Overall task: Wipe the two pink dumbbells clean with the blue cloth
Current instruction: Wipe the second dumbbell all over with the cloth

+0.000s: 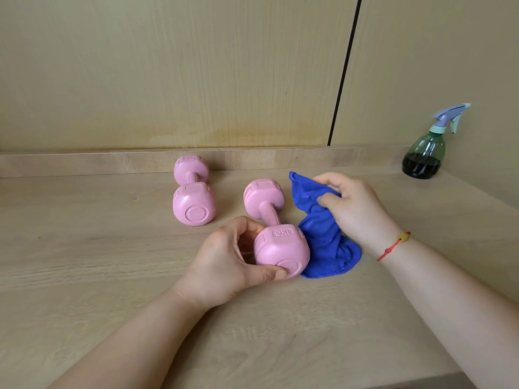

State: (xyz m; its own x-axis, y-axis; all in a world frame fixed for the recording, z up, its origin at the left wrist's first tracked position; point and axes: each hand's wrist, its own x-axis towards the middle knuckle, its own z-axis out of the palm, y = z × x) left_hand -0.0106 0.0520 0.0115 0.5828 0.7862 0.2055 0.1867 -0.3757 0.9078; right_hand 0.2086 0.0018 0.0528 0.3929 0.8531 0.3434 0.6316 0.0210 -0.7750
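Note:
Two pink dumbbells lie on the wooden table. The near dumbbell [276, 234] points toward me, and my left hand [230, 259] grips its near head, thumb on the end face and fingers curled round the far side. The far dumbbell [193, 192] lies alone to the left, near the back ledge. My right hand [351, 206] pinches the upper part of the blue cloth [323, 228], lifting it just right of the near dumbbell. The cloth's lower end rests bunched on the table beside the head I hold.
A green spray bottle [427, 153] with a blue trigger stands at the back right corner. A low wooden ledge [84, 161] and wall panels close off the back. The table's right edge [483, 197] runs diagonally past the bottle.

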